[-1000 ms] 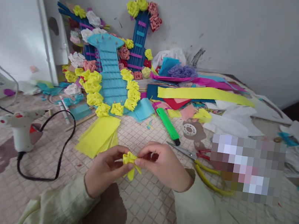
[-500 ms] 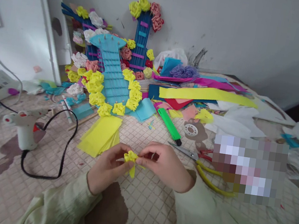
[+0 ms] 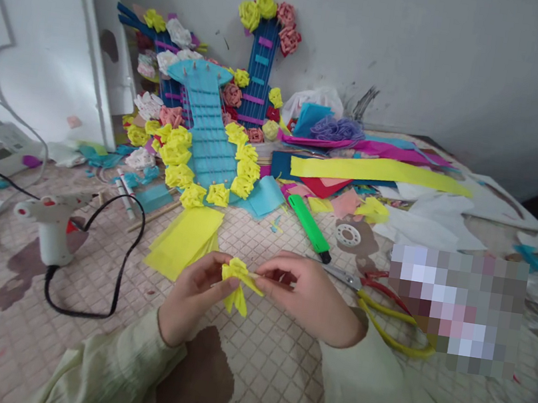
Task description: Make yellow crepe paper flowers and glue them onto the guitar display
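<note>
A small crumpled yellow paper flower (image 3: pixel 238 274) hangs above the table, with loose petals pointing down. My left hand (image 3: pixel 197 295) pinches it from the left between thumb and fingers. On its right side, my right hand (image 3: pixel 303 293) has thumb and fingers closed at a thin stick that meets the flower. Flat yellow paper sheets (image 3: pixel 182 242) lie just beyond my left hand. Behind them leans a light blue paper guitar shape (image 3: pixel 211 132) edged with yellow flowers.
A glue gun (image 3: pixel 52 233) with a looped black cable stands at left. Right of centre lie a green cutter (image 3: pixel 309 228), scissors (image 3: pixel 395 304) and a white ring (image 3: pixel 347 235). A long yellow strip (image 3: pixel 379 172) and other papers lie behind them.
My right hand has shifted slightly away from the flower, and more of the stick and the flower's petals show. The whole view has shifted slightly.
</note>
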### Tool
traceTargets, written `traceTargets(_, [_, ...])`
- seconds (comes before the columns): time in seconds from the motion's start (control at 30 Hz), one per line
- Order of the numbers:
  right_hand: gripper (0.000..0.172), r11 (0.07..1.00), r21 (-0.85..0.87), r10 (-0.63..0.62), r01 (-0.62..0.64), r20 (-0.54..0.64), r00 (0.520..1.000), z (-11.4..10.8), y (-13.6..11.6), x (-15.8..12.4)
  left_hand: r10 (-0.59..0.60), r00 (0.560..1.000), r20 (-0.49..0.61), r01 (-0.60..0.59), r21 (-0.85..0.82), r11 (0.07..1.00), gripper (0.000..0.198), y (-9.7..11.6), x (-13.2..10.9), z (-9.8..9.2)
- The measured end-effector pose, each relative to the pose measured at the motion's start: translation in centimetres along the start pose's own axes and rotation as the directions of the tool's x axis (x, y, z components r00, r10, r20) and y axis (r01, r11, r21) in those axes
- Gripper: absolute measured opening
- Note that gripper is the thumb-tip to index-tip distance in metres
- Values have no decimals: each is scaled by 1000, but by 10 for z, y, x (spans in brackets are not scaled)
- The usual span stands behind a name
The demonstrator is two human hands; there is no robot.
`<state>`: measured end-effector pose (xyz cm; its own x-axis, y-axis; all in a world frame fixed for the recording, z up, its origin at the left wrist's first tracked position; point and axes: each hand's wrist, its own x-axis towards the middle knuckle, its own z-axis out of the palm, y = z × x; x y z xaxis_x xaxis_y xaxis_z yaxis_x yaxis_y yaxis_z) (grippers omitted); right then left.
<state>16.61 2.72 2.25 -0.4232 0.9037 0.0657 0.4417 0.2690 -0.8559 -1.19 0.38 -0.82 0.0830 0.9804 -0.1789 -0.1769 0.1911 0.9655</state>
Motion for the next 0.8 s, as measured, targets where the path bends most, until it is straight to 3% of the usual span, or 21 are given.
traceTargets(0.13, [9,999,-10,31,-31,20,999,-15,3,1,4,999,-35,-5,-22,1000,30,0,1,-1])
traceTargets(0.3, [11,999,41,30,-28,-58,998,-18,3,1,9,1000,-24,-9,33,999,34,1,0,1])
traceTargets(0.5, [18,997,72,-12,14,-23,1000,-1,-1,0,63,991,116,-78,128,989,24,-1,-3,3])
traceTargets(0.63, [13,998,48,-37,38,-15,999,-3,-1,0,153,970,186,-185,165,969,21,-6,-5,1])
traceTargets(0.8, [11,998,37,-53,52,10,999,-6,-1,0,183,956,228,-233,220,947,19,-4,-7,0])
